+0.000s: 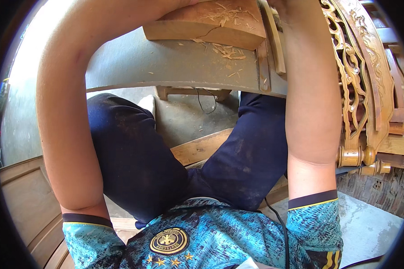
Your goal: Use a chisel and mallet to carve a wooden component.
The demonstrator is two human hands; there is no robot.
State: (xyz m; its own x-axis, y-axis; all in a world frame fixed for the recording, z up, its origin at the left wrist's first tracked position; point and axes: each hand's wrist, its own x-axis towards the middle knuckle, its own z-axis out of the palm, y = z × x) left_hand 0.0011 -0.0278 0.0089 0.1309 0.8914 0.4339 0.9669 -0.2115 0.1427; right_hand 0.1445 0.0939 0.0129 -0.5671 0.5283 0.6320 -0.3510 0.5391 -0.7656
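My left forearm curves up to the top edge, where only the base of my left hand (180,3) shows beside a thick wooden block (204,30). Its fingers lie outside the picture. Straight up on the right runs my other forearm, and the heel of my right hand (289,10) is cut off by the top edge near a narrow wooden strip (274,42). What either hand holds cannot be seen. Pale wood shavings (229,15) lie on the block, and more are scattered in front of it on the grey worktop (134,60).
Carved, varnished openwork furniture (366,67) stands close on the right. Below the worktop are a small wooden stool (166,93) and a thin dark cable loop (204,101). A wooden plank (199,148) lies between my legs; wooden panels (29,201) are at the lower left.
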